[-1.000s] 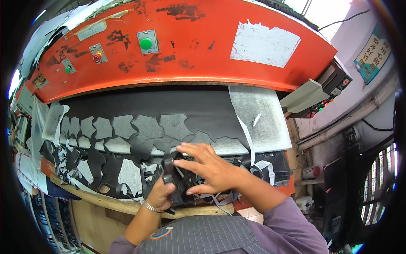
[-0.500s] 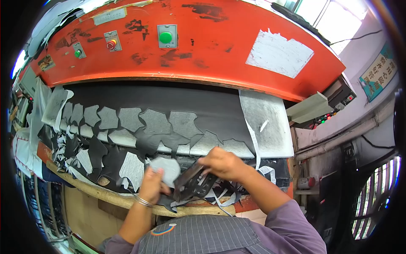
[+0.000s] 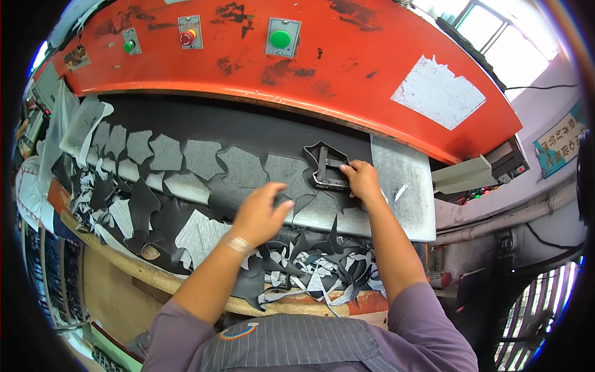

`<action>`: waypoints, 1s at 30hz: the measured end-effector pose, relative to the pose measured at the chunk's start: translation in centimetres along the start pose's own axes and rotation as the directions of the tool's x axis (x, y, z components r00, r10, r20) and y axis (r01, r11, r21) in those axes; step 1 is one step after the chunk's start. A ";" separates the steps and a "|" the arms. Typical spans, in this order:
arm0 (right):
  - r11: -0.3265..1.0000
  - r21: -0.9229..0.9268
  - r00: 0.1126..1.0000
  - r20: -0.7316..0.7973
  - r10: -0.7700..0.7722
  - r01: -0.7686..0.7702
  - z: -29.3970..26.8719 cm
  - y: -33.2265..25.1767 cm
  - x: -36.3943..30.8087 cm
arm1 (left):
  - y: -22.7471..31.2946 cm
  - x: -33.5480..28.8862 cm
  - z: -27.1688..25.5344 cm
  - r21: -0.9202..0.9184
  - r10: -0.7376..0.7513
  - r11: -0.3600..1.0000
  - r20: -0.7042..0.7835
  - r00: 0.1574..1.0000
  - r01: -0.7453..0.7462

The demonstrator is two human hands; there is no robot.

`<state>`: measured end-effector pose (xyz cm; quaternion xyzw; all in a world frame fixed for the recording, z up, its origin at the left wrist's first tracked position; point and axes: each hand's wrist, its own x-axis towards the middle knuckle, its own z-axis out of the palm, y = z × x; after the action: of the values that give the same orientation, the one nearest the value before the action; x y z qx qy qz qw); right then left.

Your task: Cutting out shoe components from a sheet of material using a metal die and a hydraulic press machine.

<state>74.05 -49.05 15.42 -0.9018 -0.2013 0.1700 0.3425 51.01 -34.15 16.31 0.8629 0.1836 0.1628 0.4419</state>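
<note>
My right hand (image 3: 361,180) grips the edge of a metal cutting die (image 3: 321,166), an angular frame with crossbars. The die rests on a black sheet (image 3: 248,121), just right of a row of cut-out shapes where a pale grey surface shows. My left hand (image 3: 263,215) hovers over the sheet's near edge with its fingers apart and nothing in them. Below it, a loose black flap (image 3: 226,197) of the sheet hangs toward the front. The sheet lies on a whitish cutting board (image 3: 406,186), bare at its right end.
Behind the board stands an orange press beam (image 3: 204,68) with a large green button (image 3: 280,39) and a red knob (image 3: 187,38). Black and white scraps (image 3: 316,273) heap along the front, beside a padded tan edge (image 3: 149,274). Clear plastic (image 3: 59,133) hangs at left.
The die has moved from above the scraps onto the black sheet, carried by my right hand. My left hand has let go of a pale grey cut piece and reached forward. The view has shifted.
</note>
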 end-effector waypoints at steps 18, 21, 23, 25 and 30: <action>0.791 -0.318 0.807 -0.112 -0.579 0.523 2.5 3.6 -1.4 | -2.1 2.5 7.2 0.272 0.229 0.932 0.065 0.971 -0.238; 0.787 -0.327 0.806 -0.109 -0.582 0.524 2.7 3.7 -1.5 | -2.1 2.4 7.1 0.268 0.229 0.932 0.084 0.970 -0.243; 0.778 -0.340 0.794 -0.126 -0.595 0.529 2.8 3.7 -1.3 | -2.0 2.5 6.9 0.265 0.228 0.932 0.099 0.969 -0.246; 0.768 -0.351 0.780 -0.142 -0.609 0.536 3.0 3.5 -1.5 | -2.1 2.5 6.8 0.243 0.218 0.940 0.111 0.970 -0.239; 0.770 -0.389 0.783 -0.166 -0.599 0.506 3.3 2.8 -2.0 | -2.6 2.4 6.7 0.231 0.239 0.939 0.094 0.967 -0.254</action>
<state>71.53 -50.07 11.47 -0.8591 -0.4344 -0.1043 0.2497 55.69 -36.37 10.74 0.9312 0.0782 0.1653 0.3154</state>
